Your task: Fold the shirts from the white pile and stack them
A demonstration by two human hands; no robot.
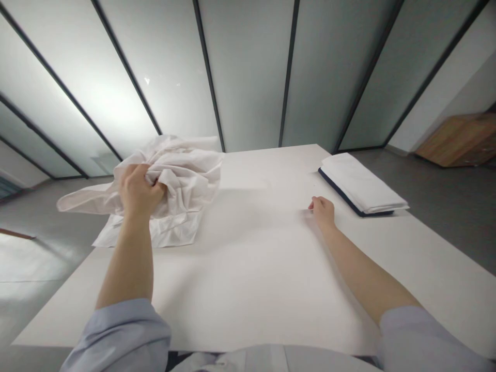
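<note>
My left hand is closed on a crumpled white cloth that lies heaped at the far left of the white table. Part of the cloth hangs over the table's left edge. My right hand rests on the table top to the right of the middle, fingers curled, pinching what looks like a thin white edge that I cannot make out. A stack of folded white cloth with a dark blue layer at the bottom lies just beyond my right hand at the far right corner.
Frosted glass panels with dark frames stand right behind the table. Grey floor lies on both sides. A wooden cabinet stands at the far right.
</note>
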